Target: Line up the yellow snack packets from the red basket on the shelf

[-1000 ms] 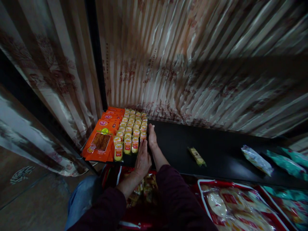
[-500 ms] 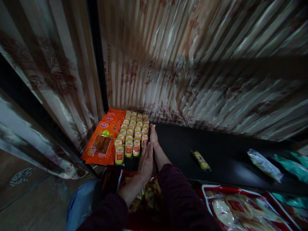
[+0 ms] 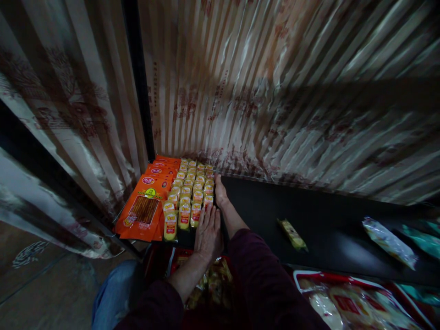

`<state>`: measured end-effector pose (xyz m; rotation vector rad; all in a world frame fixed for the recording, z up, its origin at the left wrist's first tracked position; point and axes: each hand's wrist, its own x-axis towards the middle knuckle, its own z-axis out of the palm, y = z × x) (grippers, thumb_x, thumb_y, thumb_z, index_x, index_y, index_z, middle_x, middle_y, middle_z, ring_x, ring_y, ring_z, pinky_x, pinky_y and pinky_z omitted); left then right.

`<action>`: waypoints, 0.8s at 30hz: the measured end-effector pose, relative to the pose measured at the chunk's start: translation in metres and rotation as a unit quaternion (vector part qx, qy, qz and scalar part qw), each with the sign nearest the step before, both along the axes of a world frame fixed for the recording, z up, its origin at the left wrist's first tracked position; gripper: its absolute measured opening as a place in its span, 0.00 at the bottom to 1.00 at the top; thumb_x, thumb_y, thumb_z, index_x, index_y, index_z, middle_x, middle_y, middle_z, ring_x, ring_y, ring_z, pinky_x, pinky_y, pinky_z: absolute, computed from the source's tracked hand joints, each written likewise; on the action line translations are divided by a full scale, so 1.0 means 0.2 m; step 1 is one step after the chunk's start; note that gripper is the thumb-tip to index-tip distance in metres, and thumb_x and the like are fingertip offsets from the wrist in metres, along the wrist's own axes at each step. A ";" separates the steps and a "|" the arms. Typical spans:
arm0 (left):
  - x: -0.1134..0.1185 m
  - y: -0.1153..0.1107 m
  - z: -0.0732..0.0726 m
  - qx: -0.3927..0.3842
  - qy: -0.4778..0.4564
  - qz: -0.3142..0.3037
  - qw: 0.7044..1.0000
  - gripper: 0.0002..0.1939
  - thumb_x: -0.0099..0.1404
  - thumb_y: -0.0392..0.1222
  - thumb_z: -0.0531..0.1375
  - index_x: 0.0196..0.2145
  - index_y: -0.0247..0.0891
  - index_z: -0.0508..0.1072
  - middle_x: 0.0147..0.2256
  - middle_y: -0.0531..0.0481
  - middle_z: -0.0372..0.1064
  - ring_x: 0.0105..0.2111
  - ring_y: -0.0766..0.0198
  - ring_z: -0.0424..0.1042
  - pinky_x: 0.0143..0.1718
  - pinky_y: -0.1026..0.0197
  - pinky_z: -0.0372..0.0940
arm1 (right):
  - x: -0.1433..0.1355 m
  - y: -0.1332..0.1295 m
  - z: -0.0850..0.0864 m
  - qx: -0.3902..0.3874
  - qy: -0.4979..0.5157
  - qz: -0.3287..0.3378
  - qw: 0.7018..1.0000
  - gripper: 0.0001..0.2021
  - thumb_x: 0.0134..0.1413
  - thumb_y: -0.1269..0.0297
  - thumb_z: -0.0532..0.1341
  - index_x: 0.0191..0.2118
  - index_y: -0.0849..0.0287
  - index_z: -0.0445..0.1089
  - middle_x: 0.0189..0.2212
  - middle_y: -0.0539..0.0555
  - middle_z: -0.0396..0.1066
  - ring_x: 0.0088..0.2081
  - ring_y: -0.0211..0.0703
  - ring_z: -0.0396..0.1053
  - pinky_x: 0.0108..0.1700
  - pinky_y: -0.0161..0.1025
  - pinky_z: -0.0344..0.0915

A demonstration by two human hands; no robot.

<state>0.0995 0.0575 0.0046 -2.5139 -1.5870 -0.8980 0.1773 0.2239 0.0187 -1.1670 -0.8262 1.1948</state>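
Several rows of small yellow wrapped snack packs (image 3: 184,215) with red labels stand close together on the black shelf (image 3: 254,206). My right hand (image 3: 221,192) lies along the right side of these rows, fingers stretched toward the back. At the front of the right-hand row, my left hand (image 3: 209,233) rests with its fingers extended against the nearest pack, its back facing up. Neither hand is wrapped around anything. To the left of the yellow packs lie overlapping orange snack bags (image 3: 146,206).
A single yellow-green pack (image 3: 292,234) lies apart on the shelf, with a white packet (image 3: 390,243) and teal packets (image 3: 422,240) farther right. Below the shelf's front edge are red crates (image 3: 343,277) of packaged food. A dark post (image 3: 140,82) and striped curtain (image 3: 240,91) stand behind.
My left hand has turned from edge-on to more back-up, its fingers spreading over the front of the right row. My right hand stays along the row's side. The view has shifted slightly.
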 end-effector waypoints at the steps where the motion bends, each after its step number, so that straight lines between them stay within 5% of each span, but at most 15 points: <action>1: 0.00 0.00 0.00 -0.002 0.005 -0.002 1.000 0.32 0.61 0.40 0.54 0.61 0.23 0.57 0.62 0.35 0.55 0.65 0.47 0.46 0.64 0.43 0.49 | 0.01 -0.01 0.01 -0.005 0.002 -0.008 1.000 0.30 0.60 0.44 0.49 0.58 0.61 0.65 0.56 0.54 0.68 0.59 0.44 0.63 0.62 0.43 0.57; 6: 0.00 0.01 0.00 -0.012 0.012 -0.015 1.000 0.25 0.63 0.34 0.50 0.58 0.25 0.62 0.60 0.36 0.58 0.64 0.50 0.51 0.64 0.43 0.51 | 0.05 -0.15 0.04 -0.024 0.018 -0.047 0.998 0.31 0.63 0.47 0.42 0.64 0.61 0.54 0.66 0.56 0.50 0.66 0.40 0.49 0.66 0.42 0.48; 13: -0.04 -0.09 0.01 0.017 -0.040 -0.039 0.998 0.22 0.64 0.36 0.51 0.54 0.28 0.67 0.59 0.39 0.61 0.65 0.52 0.48 0.65 0.45 0.49 | 0.01 -0.65 0.01 0.016 0.029 -0.063 0.997 0.33 0.59 0.41 0.45 0.62 0.57 0.58 0.65 0.55 0.53 0.65 0.43 0.51 0.67 0.45 0.46; 24: -0.19 -0.38 -0.23 -0.022 -0.090 -0.087 0.992 0.29 0.70 0.35 0.44 0.66 0.42 0.45 0.64 0.46 0.52 0.65 0.64 0.49 0.63 0.55 0.56 | -0.17 -1.17 -0.02 0.042 -0.141 -0.054 0.988 0.30 0.60 0.45 0.48 0.59 0.61 0.62 0.61 0.60 0.60 0.63 0.45 0.56 0.66 0.48 0.49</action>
